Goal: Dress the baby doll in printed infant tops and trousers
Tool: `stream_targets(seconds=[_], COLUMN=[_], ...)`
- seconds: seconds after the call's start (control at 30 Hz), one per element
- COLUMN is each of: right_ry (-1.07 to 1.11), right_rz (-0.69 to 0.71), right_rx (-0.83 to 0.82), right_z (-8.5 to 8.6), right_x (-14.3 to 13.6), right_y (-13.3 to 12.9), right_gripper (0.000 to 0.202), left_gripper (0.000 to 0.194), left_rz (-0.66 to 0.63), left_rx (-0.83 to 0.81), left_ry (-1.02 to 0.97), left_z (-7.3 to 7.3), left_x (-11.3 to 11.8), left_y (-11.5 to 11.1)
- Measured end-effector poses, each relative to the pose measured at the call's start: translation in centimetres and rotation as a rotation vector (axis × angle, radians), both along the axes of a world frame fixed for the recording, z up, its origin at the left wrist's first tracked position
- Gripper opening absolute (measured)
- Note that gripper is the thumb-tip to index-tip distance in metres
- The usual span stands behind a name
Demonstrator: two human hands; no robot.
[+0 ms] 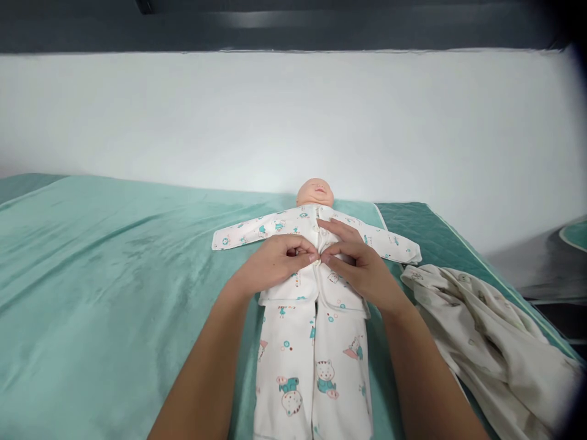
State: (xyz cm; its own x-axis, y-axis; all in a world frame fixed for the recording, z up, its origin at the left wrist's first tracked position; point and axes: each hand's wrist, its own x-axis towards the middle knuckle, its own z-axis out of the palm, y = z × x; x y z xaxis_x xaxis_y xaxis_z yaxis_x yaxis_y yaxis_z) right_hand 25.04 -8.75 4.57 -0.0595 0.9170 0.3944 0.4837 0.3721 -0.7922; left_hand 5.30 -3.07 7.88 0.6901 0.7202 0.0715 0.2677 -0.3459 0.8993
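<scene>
A baby doll (315,190) lies on its back, dressed in a white printed baby jacket (287,287) and matching trousers (284,360). Its sleeves stretch out to both sides. At the middle of the jacket's front opening, my left hand (277,260) pinches the cloth edge between thumb and fingers. My right hand (355,260) pinches the same front edge from the other side, its fingertips almost meeting those of the left. Whatever small fastening lies between the fingertips is hidden. Below the hands the jacket's hem spreads slightly apart over the trousers.
A teal blanket (114,293) covers the bed, over a darker quilted cover (408,223) at the right. Crumpled cream-coloured cloth (486,342) lies right of the doll. Behind stands a white wall (275,116), with a dark ledge above.
</scene>
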Motion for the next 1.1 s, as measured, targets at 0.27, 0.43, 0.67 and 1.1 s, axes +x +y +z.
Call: stream_targets(seconds=[0.27, 0.43, 0.67, 1.1], right_ry=[-0.011, -0.005, 0.085, 0.607], right_rz=[-0.016, -0.014, 0.0, -0.065], right_rx=[0.014, 0.032, -0.022, -0.062], right_z=[-0.1, -0.3, 0.0, -0.4], right_x=[-0.1, -0.1, 0.1, 0.1], right_y=[0.1, 0.2, 0.1, 0.3], right_gripper=[0.008, 0.005, 0.006, 0.017], left_gripper=[0.019, 0.018, 0.015, 0.012], left_rz=[-0.014, -0.001, 0.031, 0.451], left_rx=[0.008, -0.007, -0.01, -0.198], left_ry=[0.011, 0.02, -0.022, -0.588], left_z=[-0.2, -0.3, -0.4, -1.6], left_x=[0.0, -0.1, -0.1, 0.3], left_y=[0.2, 0.2, 0.3, 1.5])
